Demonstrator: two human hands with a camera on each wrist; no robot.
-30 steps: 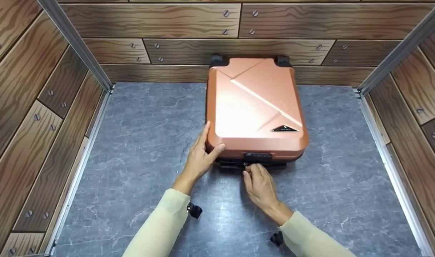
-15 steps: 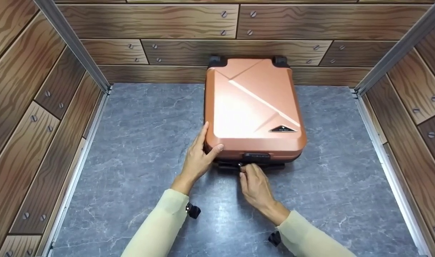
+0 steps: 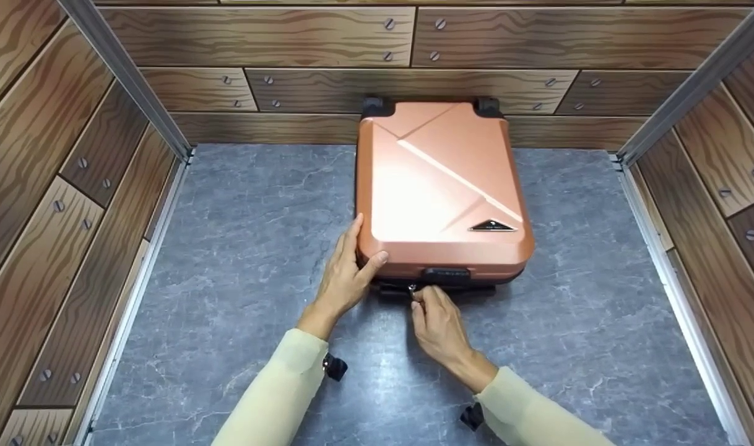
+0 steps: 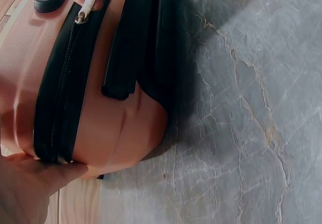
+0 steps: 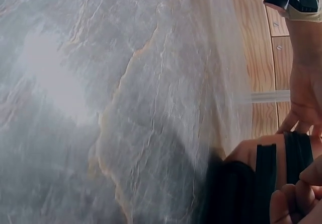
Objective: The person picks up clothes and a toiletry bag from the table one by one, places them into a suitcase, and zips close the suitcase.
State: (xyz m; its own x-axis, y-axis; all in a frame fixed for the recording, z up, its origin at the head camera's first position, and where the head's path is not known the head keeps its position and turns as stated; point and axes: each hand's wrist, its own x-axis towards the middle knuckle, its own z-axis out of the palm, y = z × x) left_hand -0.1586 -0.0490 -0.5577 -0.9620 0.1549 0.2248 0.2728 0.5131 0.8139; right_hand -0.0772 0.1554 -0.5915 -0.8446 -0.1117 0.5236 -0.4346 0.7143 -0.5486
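An orange-pink hard-shell suitcase (image 3: 442, 179) lies flat on the floor, its wheels at the far end. My left hand (image 3: 343, 272) rests on its near left corner, thumb on the front edge and straight fingers along the side. My right hand (image 3: 440, 325) is at the near side, where thumb and finger pinch a zipper pull (image 4: 86, 11). Below the pull, the zipper (image 4: 60, 83) runs along a black band toward the left hand's thumb. A black carry handle (image 4: 121, 53) sits beside the band. In the right wrist view the pull is hidden by the fingers (image 5: 297, 201).
Grey marble-patterned floor (image 3: 247, 248) surrounds the suitcase. Wood-patterned walls (image 3: 327, 37) enclose it at the back and both sides, with metal rails (image 3: 135, 77) at the corners. A black lock (image 3: 446, 274) sits on the near side of the suitcase.
My right hand has slid a little to the left along the suitcase's near side with the zipper pull. The left hand stays on the corner, and the suitcase has not moved.
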